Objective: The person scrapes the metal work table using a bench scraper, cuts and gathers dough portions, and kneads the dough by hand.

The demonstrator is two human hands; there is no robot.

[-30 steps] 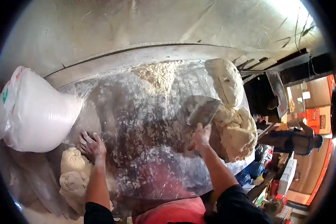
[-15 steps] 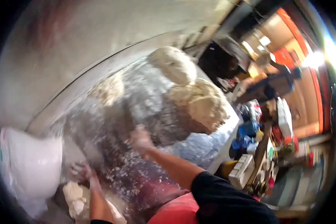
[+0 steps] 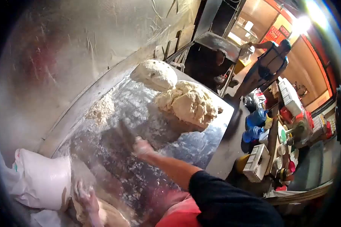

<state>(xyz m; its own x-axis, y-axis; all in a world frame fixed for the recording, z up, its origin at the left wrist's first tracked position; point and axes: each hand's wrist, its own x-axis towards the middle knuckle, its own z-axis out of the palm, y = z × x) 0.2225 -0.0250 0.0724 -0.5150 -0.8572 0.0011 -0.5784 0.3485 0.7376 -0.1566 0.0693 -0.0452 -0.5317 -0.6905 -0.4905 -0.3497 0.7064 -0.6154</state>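
Observation:
My right hand, dusted with flour, is closed over the metal worktop. From its fist a dark, narrow blade, apparently a dough scraper, points up and left; it is blurred. Down at the lower left, my left hand has its fingers apart and touches or hovers over a pale tan mass, perhaps dough. Two big dough lumps lie farther back: a smooth one and a rougher one. Loose flour is heaped near the wall edge.
A white sack stands left of my left hand. The wall borders the worktop. Beyond its right edge are blue water jugs, a white crate and a fan. Another person stands in the background.
My view has shifted, bringing the background into sharper focus. My left hand appears lower in view, near the tan mass. My right hand stays closed over the worktop, close to its earlier position.

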